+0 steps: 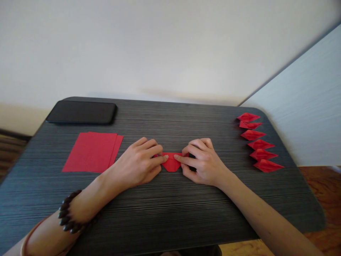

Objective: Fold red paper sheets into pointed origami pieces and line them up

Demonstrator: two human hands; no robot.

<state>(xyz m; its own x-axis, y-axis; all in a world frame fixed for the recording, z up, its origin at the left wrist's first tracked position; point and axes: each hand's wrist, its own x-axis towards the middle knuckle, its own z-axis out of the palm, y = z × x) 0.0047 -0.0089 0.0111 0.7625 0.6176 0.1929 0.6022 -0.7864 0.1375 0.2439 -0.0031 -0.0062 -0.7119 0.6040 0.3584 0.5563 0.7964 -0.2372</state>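
Observation:
A piece of folded red paper [171, 165] lies on the dark table between my two hands, its lower corners slanting inward. My left hand [142, 160] grips its left end, thumb and fingers closed on the edge. At the other end my right hand [201, 160] pinches the paper in the same way, thumb near the middle. Both ends of the paper are partly hidden by my fingers. Dark beads circle my left wrist.
Left of my hands is a stack of red square paper sheets [90, 152]. A black phone [81, 112] lies behind it. Several folded red paper pieces [260, 144] form a column along the right side of the dark table [165, 209]. A pale wall rises behind.

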